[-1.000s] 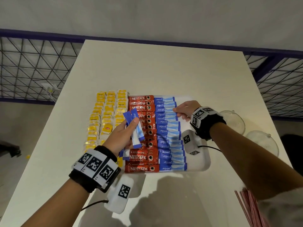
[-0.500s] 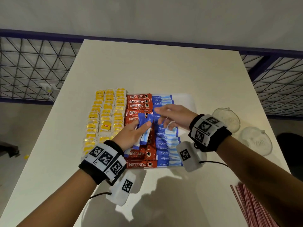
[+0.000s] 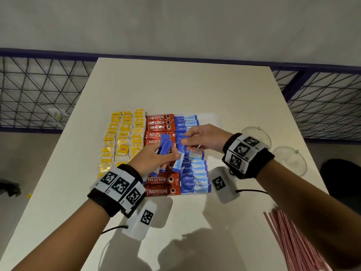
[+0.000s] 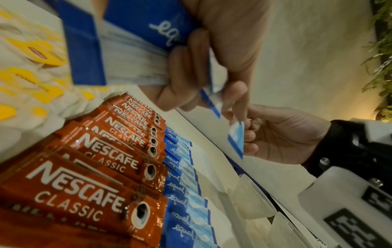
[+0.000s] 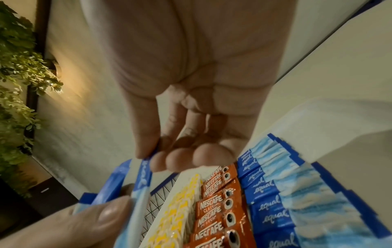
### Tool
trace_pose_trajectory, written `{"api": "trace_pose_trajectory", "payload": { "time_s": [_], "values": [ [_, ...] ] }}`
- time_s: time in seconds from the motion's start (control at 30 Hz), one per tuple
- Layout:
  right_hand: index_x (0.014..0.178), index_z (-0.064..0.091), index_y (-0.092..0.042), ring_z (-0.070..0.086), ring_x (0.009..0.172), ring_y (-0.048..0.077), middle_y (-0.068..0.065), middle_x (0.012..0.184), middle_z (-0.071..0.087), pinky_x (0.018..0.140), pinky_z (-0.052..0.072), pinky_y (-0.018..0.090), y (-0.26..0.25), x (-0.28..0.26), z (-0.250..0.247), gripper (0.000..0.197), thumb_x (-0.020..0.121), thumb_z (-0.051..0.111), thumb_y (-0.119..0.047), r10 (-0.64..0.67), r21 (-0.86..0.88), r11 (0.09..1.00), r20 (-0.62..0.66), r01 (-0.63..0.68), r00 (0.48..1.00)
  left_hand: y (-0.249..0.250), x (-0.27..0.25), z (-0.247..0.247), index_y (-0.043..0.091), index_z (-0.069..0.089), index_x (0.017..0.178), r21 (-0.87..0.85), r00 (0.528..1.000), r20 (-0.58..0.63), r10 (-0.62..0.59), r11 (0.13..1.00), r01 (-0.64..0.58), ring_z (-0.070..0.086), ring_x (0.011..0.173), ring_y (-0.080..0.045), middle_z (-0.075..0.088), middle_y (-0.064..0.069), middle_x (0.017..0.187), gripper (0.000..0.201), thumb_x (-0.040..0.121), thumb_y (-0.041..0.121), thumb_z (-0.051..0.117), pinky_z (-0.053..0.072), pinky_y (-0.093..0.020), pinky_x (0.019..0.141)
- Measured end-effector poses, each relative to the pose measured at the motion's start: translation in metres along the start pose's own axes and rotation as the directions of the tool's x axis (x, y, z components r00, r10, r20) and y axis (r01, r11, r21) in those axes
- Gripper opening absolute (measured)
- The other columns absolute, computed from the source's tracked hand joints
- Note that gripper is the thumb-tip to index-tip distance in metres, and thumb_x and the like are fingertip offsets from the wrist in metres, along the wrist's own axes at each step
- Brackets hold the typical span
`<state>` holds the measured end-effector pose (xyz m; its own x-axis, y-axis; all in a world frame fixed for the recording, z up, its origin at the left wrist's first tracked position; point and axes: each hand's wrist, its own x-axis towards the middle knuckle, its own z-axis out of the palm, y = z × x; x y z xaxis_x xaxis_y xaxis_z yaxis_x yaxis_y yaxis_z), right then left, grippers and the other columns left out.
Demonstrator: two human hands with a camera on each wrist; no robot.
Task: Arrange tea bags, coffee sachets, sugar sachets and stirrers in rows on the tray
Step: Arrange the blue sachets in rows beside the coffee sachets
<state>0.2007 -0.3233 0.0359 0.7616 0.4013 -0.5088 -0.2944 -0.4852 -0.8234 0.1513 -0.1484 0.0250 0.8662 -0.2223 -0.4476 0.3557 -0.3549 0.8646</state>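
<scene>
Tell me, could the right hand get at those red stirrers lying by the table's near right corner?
Probably yes. The stirrers lie in the open on the table, under that same forearm, nothing on top. But the right hand is pinching a blue sugar sachet from the left hand.

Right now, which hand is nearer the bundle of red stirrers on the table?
Right. The right hand is over the tray's sugar row, its forearm passing above the stirrers at the table's near right; the left hand holds sugar sachets farther left.
</scene>
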Motion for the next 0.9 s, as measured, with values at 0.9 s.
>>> {"api": "trace_pose_trajectory", "payload": {
  "time_s": [0.9],
  "values": [
    [0.078, 0.059, -0.017, 0.048, 0.057, 0.009, -0.002, 0.065, 0.061, 0.055, 0.043, 0.018, 0.036, 0.003, -0.017, 0.012, 0.089, 0.059, -0.012, 0.044, 0.104, 0.994, -0.209, -0.023, 0.977, -0.016, 0.01, -0.006, 0.02, 0.045, 0.061, -0.035, 0.984, -0.092, -0.15, 0.989, 0.147, 0.037, 0.041, -0.006, 0.042, 0.011, 0.038, 0.036, 0.09, 0.04, 0.056, 0.037, -0.017, 0.049]
  ]
}}
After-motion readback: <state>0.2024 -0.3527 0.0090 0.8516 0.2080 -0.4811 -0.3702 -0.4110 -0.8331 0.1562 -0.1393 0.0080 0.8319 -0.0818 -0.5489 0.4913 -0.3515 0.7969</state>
